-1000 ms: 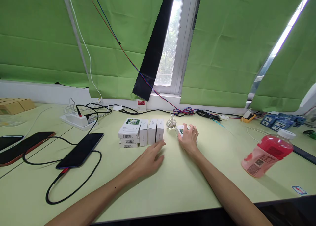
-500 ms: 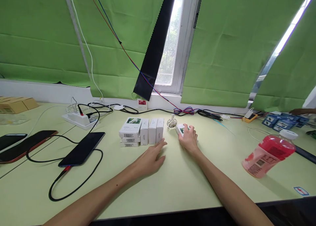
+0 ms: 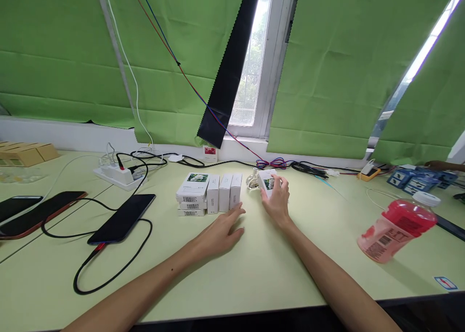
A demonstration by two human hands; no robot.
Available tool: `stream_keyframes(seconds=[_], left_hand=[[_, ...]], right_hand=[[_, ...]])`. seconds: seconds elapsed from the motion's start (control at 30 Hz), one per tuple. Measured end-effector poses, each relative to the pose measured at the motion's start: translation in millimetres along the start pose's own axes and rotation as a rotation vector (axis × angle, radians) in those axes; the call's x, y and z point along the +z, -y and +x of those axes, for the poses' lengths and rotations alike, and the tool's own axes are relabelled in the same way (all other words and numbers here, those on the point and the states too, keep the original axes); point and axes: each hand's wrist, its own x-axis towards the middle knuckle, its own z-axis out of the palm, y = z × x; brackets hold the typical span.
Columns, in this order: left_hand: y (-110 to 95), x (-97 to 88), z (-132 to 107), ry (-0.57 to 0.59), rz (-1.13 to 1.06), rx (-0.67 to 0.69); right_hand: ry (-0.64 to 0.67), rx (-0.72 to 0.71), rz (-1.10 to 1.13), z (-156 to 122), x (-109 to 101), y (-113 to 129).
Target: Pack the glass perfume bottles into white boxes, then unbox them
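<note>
My right hand grips a small white box with a white-flower picture, tilted up off the table. Just behind that box, a clear glass bottle is partly covered by it. My left hand lies low over the table, fingers stretched out and thumb apart, holding nothing. Its fingertips are at the front lower edge of the rightmost of three upright white boxes; whether they touch it I cannot tell. Left of these boxes is a flat stack of three similar boxes with barcodes on their sides.
Phones with a black cable lie on the left, near a white power strip. A pink drink bottle stands at right, with blue boxes behind it. Cables run along the wall; another person's arm shows far right.
My right hand has tipped its box from nearly flat to more upright, so it now overlaps the glass bottle. My left hand has hardly moved.
</note>
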Motion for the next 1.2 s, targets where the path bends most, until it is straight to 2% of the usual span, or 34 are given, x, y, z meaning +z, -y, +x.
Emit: stream_keyframes(seconds=[0.23,0.5,0.63,1.0,1.2], left_hand=[[-9.8,-4.9,1.8,-0.084,-0.081,0.004],[-18.4,-8.2,4.6,-0.239,-0.252,0.023],[-21.5,-12.2,4.5,-0.326,-0.273,0.032],[-24.3,-13.1,6.2,-0.547,-0.324,-0.016],[-26.9,-16.6,5.6,-0.545,-0.313,-0.036]], right_hand=[[-0.105,-0.183,0.344,-6.4,-4.6,15.8],[-0.133,-0.336,0.482,-23.8,-18.1,46.2],[-0.092,-0.429,0.542,-28.7,-18.6,48.9],[0.096,-0.543,0.603,-30.0,-17.0,46.0],[0.135,-0.571,0.607,-30.9,-18.0,47.3]])
